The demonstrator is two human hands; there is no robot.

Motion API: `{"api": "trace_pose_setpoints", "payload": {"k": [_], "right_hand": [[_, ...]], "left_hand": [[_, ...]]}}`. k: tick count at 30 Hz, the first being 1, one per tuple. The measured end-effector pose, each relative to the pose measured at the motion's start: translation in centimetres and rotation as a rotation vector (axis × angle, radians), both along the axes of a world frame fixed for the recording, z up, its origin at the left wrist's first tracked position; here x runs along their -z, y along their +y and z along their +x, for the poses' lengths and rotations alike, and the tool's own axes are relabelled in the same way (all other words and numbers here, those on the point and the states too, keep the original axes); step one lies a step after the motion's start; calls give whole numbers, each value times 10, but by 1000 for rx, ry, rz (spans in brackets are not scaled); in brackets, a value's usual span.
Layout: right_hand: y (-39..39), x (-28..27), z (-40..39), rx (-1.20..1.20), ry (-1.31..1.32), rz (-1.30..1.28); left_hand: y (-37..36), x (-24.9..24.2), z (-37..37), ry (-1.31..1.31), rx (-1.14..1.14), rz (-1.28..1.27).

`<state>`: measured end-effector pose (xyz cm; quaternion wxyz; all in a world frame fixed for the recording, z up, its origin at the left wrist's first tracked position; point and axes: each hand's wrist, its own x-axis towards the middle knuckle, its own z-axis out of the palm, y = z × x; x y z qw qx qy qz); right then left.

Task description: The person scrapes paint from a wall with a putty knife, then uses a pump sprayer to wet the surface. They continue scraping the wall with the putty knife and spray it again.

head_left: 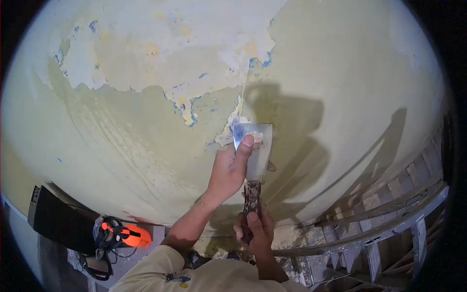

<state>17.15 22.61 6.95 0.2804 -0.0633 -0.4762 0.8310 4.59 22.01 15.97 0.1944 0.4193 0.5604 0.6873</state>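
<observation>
A paint scraper point(260, 158) with a broad metal blade and a worn, paint-spotted dark handle is held upright before the wall. My right hand point(257, 229) is closed around the handle from below. My left hand point(231, 168) pinches the blade, its thumb flat on the near face and its fingers mostly hidden behind; one fingertip shows past the right edge. Some pale residue sits on the blade just above the thumb. Behind the blade's top corner, the yellow-green wall paint point(194, 146) is peeling along a ragged edge, with a pale layer point(170, 63) exposed above.
At lower left, an orange spray bottle point(136, 235) stands by a dark flat panel point(61, 214) and a bundle of black cable. A wooden ladder point(374, 243) lies along the lower right near the wall. Shadows of my arms fall on the wall.
</observation>
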Motion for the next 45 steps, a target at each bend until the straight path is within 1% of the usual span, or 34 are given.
{"api": "trace_pose_setpoints", "payload": {"k": [2, 4, 5, 7, 8, 10, 11, 13, 15, 19, 21, 23, 25, 29, 31, 32, 34, 35, 37, 38, 40, 41, 43, 45], "right_hand": [[5, -11, -2, 1, 22, 11], [1, -10, 2, -9, 37, 5], [-2, -5, 2, -5, 45, 6], [-1, -6, -2, 3, 55, 20], [0, -9, -6, 38, 92, 34], [-3, -6, -3, 66, 110, 35], [-1, -2, -3, 57, 92, 36], [-2, -3, -5, 56, 99, 42], [-3, -7, -3, 38, 59, 2], [-2, -9, -6, 54, 84, -5], [-6, -7, -1, -17, 49, -90], [-3, -15, -2, -7, 78, -78], [-4, -14, -1, -10, 94, -80], [-3, -16, -6, 27, 86, -63], [-3, -18, -4, 33, 85, -68], [-1, -20, -4, 9, 99, -73], [-2, -23, -6, -12, 134, -67], [-5, -20, -4, -7, 126, -69], [-6, -22, -2, 3, 115, -70], [-6, -26, -1, 4, 126, -93], [-7, -25, -1, 4, 134, -118], [-9, -20, -3, 15, 95, -109], [-10, -15, -8, 29, 69, -90], [-10, -13, -11, 69, 114, -90]], "left_hand": [[2, 2, 1, 23, -46, 21], [0, -7, 1, -67, 8, -12], [2, -2, -2, -49, 11, -9], [6, 7, -4, 67, -65, 82], [8, 9, -7, 67, -62, 87], [1, -12, 2, -109, 17, 25], [1, -5, 1, -104, 15, 24], [4, 3, -2, 18, -59, 16], [7, -4, -6, 42, -28, 36], [3, -7, 0, 1, -38, 16], [5, -3, -1, 23, -44, 32], [7, -1, -2, 31, -47, 44], [2, -13, 2, -71, 29, -21], [6, -12, 2, -94, -20, 22], [9, -9, -12, 119, -102, -60], [8, -5, -12, 113, -108, -65], [11, -4, -10, 193, -125, 96], [11, -4, -11, 202, -121, 107], [8, -3, -9, 60, -61, 9], [7, -4, -6, 55, -57, 4], [2, -24, 5, -148, 38, -9], [2, -19, 4, -150, 37, -10], [5, -11, 0, 58, -81, 25], [9, -17, -5, 44, -63, 5]]}}
